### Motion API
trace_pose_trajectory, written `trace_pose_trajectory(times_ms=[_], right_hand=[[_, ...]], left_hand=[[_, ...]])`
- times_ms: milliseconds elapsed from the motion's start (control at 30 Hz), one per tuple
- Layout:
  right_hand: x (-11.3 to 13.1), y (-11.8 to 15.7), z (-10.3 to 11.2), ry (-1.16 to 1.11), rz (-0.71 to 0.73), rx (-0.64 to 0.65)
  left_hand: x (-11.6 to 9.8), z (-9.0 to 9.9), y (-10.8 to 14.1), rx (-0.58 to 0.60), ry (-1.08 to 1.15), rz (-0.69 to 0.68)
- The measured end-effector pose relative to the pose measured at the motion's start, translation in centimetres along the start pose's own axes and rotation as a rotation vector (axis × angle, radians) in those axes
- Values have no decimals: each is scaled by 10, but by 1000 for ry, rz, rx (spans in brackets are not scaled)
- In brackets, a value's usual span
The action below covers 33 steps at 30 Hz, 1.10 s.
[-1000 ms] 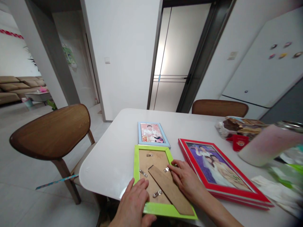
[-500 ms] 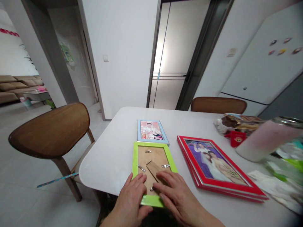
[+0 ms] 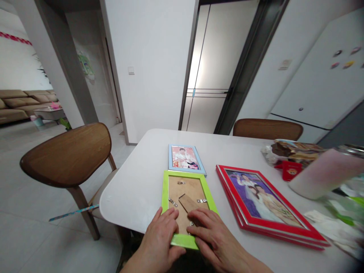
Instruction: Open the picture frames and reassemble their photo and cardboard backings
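Note:
A green photo frame (image 3: 165, 191) lies face down near the table's front edge, its brown backing board (image 3: 187, 185) and several metal clips showing. My left hand (image 3: 160, 237) grips its lower left corner, fingers on the side and thumb by the bottom edge. My right hand (image 3: 214, 235) holds the lower right part, with fingertips at the bottom metal clip (image 3: 191, 224), which they partly hide. Just beyond the green frame is a light blue frame (image 3: 170, 157) with its photo facing up. To the right, red frames (image 3: 233, 204) are stacked, the top one face up.
On the right of the white table (image 3: 131, 189) are a pink and white tumbler (image 3: 318, 174), a red packet (image 3: 291, 170), a plastic bag of items and crumpled tissue (image 3: 332, 227). One wooden chair (image 3: 71, 155) stands at the left, another (image 3: 267, 129) behind the table.
The bottom clip has turned a little to the right, and the right fingertips have shifted with it. Both hands remain on the green frame. The view has moved slightly.

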State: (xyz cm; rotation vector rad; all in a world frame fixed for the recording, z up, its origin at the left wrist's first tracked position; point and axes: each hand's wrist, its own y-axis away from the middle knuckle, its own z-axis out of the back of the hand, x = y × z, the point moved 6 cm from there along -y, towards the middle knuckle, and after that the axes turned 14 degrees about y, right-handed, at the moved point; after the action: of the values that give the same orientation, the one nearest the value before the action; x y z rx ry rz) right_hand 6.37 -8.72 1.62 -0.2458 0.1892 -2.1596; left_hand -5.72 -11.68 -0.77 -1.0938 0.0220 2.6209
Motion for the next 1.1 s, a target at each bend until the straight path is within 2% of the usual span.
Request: trace_pose_trajectory(times_ms=[133,333,567,700,767,900,1100], right_hand=[[-3,-22,-6,-33,-89,-10],[-8,-63,-24,60,-150,19],[-3,-63,-32,174,-47,77],[-4,-63,-30,149,-49,73],[-15,-67,-28,103,-123,32],[-53,-80,-28,88,-378,-60],[-92,-100,-41,121,-611,-62]], left_hand=[[0,3,-1,-5,42,13],[3,3,0,-5,69,17],[5,3,0,-18,94,15],[5,3,0,-10,82,18],[5,2,1,0,77,17],[5,2,2,2,64,7],[6,-2,-1,-25,51,21]])
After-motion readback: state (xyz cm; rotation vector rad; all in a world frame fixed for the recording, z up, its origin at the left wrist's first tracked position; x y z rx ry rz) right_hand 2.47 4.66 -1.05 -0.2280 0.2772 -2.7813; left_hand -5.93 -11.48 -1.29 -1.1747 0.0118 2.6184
